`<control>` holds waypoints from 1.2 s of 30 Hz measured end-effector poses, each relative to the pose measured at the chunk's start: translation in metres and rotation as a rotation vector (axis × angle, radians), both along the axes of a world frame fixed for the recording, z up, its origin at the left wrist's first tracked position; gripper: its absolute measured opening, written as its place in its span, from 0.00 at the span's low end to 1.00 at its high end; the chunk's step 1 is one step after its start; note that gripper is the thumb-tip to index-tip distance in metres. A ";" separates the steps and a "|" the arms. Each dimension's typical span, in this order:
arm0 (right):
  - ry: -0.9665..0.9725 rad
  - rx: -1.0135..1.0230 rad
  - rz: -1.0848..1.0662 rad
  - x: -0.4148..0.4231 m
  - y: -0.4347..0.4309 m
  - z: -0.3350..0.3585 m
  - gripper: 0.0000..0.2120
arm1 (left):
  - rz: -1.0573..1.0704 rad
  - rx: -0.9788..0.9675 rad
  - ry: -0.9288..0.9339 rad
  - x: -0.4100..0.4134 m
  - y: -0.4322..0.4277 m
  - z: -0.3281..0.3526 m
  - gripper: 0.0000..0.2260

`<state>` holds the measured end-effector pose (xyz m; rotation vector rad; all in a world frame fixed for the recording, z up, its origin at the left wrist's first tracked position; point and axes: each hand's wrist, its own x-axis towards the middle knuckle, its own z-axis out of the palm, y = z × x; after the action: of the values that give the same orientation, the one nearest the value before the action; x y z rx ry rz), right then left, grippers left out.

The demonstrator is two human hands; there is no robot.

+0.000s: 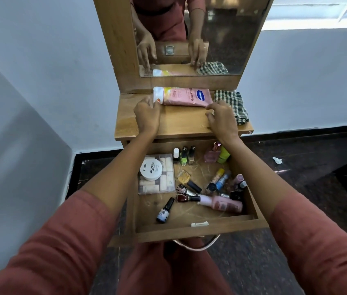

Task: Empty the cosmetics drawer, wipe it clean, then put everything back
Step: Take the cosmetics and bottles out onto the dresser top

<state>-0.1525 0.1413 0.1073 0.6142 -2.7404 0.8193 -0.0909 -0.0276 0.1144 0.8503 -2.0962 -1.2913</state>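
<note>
The wooden drawer stands pulled out below me, holding several cosmetics: a white nail-polish-remover jar on a clear box, upright nail polish bottles at the back, a lying pink bottle and a small dark bottle. A pink lotion tube lies on the dresser top by the mirror. My left hand grips its white cap, thumb on it. My right hand hovers with curled, spread fingers just short of the tube's tail, holding nothing.
A checked cloth lies bunched at the right end of the dresser top, beside my right hand. The mirror rises behind the top. White walls close in on the left and behind. A paper scrap lies on the dark floor.
</note>
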 end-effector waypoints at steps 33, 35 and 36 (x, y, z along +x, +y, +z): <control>-0.490 0.691 0.073 0.140 0.080 -0.049 0.16 | -0.969 -0.516 -0.513 0.116 0.107 -0.097 0.13; -0.517 0.672 0.077 0.139 0.083 -0.048 0.16 | -0.966 -0.505 -0.503 0.117 0.106 -0.097 0.13; -0.536 0.654 0.071 0.139 0.085 -0.048 0.15 | -0.968 -0.494 -0.498 0.117 0.106 -0.097 0.13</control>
<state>-0.0137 0.2263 0.0590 0.6770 -3.5197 0.0591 0.0262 0.0783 0.0173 -0.1448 -3.2353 -0.8835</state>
